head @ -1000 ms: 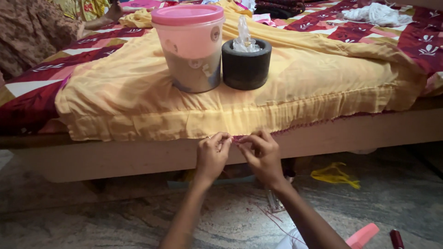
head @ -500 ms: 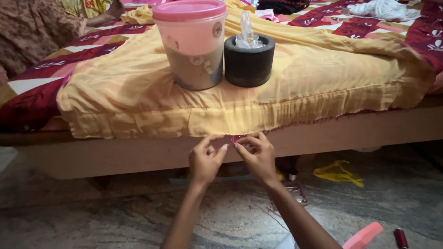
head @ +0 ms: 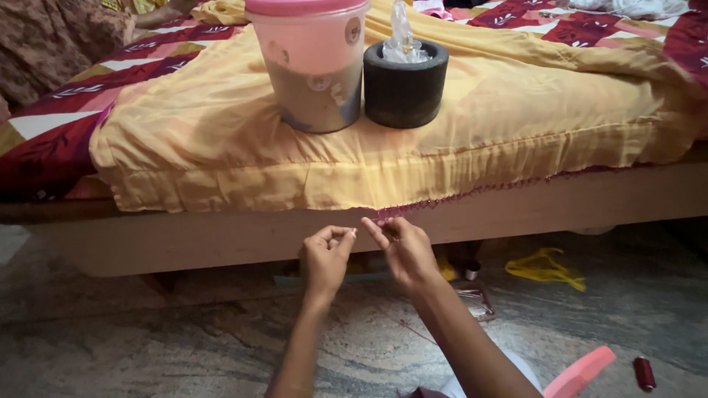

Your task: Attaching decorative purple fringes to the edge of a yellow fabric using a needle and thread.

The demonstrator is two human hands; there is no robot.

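Both hands worked in a narrow pinch: the left hand (head: 327, 254) on something too fine to tell, the right hand (head: 402, 247) at the beaded edge (head: 442, 200) of the yellow cloth (head: 221, 140) hanging off the bed (head: 184, 239). Soft, light and limp, that cloth looked best held right at its hem, beside the stitching.

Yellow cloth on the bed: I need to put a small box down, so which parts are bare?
The yellow cloth is bare right of the black mortar and left of the pink-lidded tub. It is crowded at the hem, where both hands work.
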